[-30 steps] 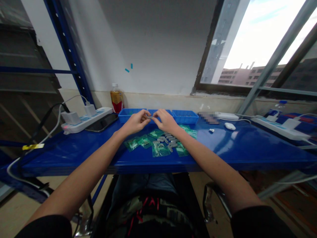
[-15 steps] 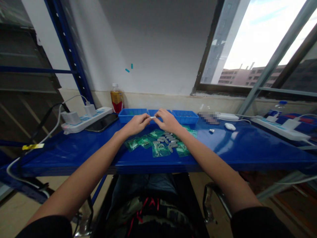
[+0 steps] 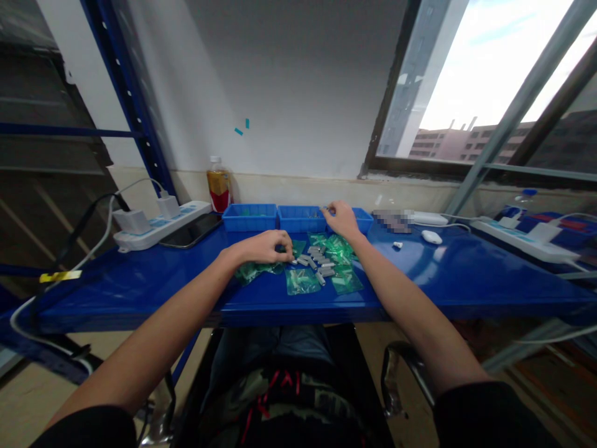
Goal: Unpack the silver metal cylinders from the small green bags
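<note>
My left hand (image 3: 267,246) is low over the tabletop, its fingers curled down and closed on a small silver cylinder at the left edge of a loose pile of silver cylinders (image 3: 321,271). Small green clear bags (image 3: 302,281) lie around and under that pile. Farther back, my right hand (image 3: 342,220) is over the border between the middle blue bin (image 3: 298,223) and the right blue bin (image 3: 362,219). Its thumb and forefinger are pinched; what sits between them is too small to make out.
A left blue bin (image 3: 249,223) stands beside the other two. Behind it is a drink bottle (image 3: 219,186). A phone (image 3: 191,231) and a power strip (image 3: 140,235) lie left; a white earphone case (image 3: 431,237), an earbud (image 3: 398,245) and another power strip (image 3: 522,239) lie right.
My hands were together, holding a small light-coloured piece between them. They have parted: the left came down toward the pile, the right moved right to the bins.
</note>
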Demonstrator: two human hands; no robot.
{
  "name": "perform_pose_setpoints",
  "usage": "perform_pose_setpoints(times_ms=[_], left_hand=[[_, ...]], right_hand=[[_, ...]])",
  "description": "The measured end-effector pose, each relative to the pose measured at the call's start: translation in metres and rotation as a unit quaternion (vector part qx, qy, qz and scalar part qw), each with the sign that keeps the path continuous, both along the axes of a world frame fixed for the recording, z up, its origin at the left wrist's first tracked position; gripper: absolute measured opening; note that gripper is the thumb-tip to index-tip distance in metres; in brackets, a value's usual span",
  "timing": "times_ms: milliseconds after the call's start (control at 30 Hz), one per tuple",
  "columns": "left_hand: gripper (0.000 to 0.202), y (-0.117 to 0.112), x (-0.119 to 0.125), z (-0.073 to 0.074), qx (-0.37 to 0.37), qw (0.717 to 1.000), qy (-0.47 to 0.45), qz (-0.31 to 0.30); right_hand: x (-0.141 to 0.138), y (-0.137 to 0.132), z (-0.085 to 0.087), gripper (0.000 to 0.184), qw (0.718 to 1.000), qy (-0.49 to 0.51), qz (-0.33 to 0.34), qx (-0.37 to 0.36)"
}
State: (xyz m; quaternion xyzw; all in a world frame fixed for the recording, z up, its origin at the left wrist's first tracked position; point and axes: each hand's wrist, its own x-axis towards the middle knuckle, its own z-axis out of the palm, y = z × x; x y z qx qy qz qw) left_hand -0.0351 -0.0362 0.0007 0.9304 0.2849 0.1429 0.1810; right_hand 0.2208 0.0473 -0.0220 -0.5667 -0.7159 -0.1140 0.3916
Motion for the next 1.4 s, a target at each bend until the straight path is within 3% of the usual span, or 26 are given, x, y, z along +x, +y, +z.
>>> perform_pose_setpoints(times_ms=[300,533,700,833,933,1400], left_hand=[[0.026,0.003,-0.005,0.0,0.009,1.0,0.017,-0.002],[0.029,0.005,-0.004,0.002,0.071,0.993,-0.028,0.092],[0.028,0.009,-0.007,0.003,0.122,0.978,-0.071,0.155],[0.029,0.012,-0.011,0.002,0.143,0.964,-0.094,0.205],[0.033,0.014,-0.013,0.001,0.155,0.96,-0.098,0.214],[0.035,0.008,-0.009,0.005,0.139,0.96,-0.117,0.211]], right_hand=[[0.004,0.005,-0.006,0.027,1.0,-0.012,-0.002,-0.026],[-0.007,-0.003,0.003,0.032,1.0,0.01,0.022,-0.003],[-0.037,-0.031,0.014,0.025,0.993,-0.016,0.116,0.012],[-0.065,-0.057,0.02,0.02,0.97,-0.057,0.232,0.035],[-0.078,-0.066,0.019,0.017,0.958,-0.092,0.268,0.041],[-0.079,-0.064,0.016,0.013,0.961,-0.094,0.255,0.041]])
